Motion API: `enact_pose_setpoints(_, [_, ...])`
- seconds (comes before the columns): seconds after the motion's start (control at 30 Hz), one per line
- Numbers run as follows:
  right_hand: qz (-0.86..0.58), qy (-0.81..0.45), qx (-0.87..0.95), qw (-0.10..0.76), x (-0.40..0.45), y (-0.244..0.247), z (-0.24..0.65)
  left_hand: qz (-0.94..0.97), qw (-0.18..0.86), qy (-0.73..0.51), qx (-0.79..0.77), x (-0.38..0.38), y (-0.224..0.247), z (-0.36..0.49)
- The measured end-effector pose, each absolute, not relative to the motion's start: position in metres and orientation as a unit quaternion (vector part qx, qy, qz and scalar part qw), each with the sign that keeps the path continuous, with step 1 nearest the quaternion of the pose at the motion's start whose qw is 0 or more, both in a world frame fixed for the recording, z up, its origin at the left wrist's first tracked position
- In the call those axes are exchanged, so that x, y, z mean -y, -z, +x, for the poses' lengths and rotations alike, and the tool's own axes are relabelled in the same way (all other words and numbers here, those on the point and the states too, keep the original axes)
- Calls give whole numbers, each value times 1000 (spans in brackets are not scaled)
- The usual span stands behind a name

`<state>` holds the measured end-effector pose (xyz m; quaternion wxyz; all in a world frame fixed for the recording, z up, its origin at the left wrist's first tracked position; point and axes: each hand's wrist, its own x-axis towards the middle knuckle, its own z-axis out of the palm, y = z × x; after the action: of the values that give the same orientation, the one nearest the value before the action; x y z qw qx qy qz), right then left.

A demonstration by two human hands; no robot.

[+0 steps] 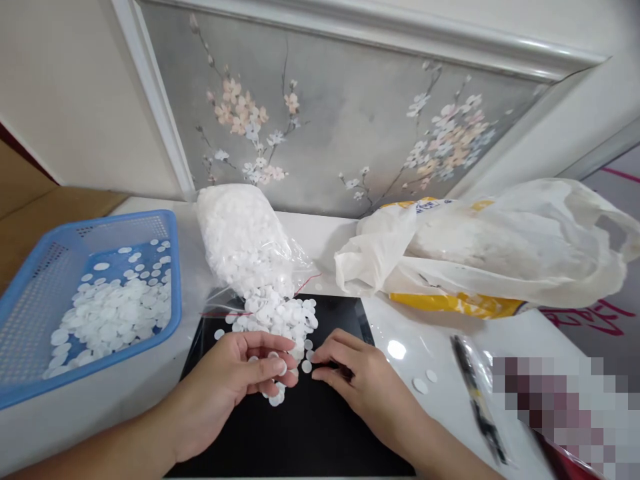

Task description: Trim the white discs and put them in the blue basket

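My left hand (255,367) is curled, with several small white discs (280,367) between its thumb and fingers. To the right, my right hand (350,367) has its thumb and fingertips drawn together beside a few loose discs (307,366). I cannot make out what, if anything, is in that pinch. Beyond both hands, a pile of white discs (280,317) spreads from the mouth of a clear plastic bag (240,227) full of them. The pile lies on a black mat (300,440), which is partly covered by my hands and forearms.
At the left, a blue plastic basket (175,287) holds many discs. A white and yellow plastic bag (460,260) lies at the back right. A black pen (475,393) and two stray discs (420,385) are on the white table (400,400). Behind stands a floral wall panel (330,120).
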<state>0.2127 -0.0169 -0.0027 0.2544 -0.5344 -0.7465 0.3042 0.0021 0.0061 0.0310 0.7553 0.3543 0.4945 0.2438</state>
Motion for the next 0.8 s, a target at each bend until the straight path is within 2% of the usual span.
enact_pose_setpoints(0.2, [-441, -171, 854, 218, 18, 13, 214, 334, 763, -234, -502, -6, -33, 3])
enact_pose_setpoints(0.43, [-416, -140, 867, 236, 19, 9, 215, 345, 774, -208, -489, -2, -34, 4])
enact_pose_setpoints(0.57, [-424, -176, 861, 221, 20, 5, 214, 375, 764, -178, -495, -1, -34, 4])
enact_pose_setpoints(0.7, [-492, -255, 784, 278, 22, 1, 210, 367, 779, -176, -477, 1, -32, 4])
enact_pose_setpoints(0.8, [-570, -373, 663, 309, 22, -7, 207, 349, 791, -187, -467, 4, -29, 6])
